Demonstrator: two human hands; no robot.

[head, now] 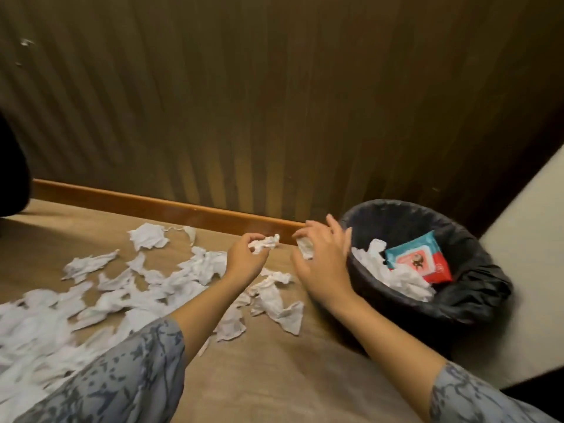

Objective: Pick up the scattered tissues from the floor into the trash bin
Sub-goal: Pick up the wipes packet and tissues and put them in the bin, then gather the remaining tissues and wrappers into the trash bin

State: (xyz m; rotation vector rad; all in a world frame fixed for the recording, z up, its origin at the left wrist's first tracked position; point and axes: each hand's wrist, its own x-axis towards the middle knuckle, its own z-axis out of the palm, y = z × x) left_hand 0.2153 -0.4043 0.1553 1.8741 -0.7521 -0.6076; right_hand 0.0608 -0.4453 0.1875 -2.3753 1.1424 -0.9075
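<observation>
Left hand (244,259) pinches a crumpled tissue (266,242); right hand (320,254), fingers loosely curled, holds another scrap (306,248) just beside the trash bin (476,288). Many tissues (100,297) still on floor (274,377), left of bin. Light, soft, tear-prone, so bunch w/ fingertips at the crumpled middle.

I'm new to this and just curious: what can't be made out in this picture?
- Head view: bottom of the trash bin, hidden by tissues and a packet.
- Packet's print: too small.
- Floor tissues: pile cut off at the left edge.
- Right hand: its grip on a tissue scrap is blurred.
</observation>
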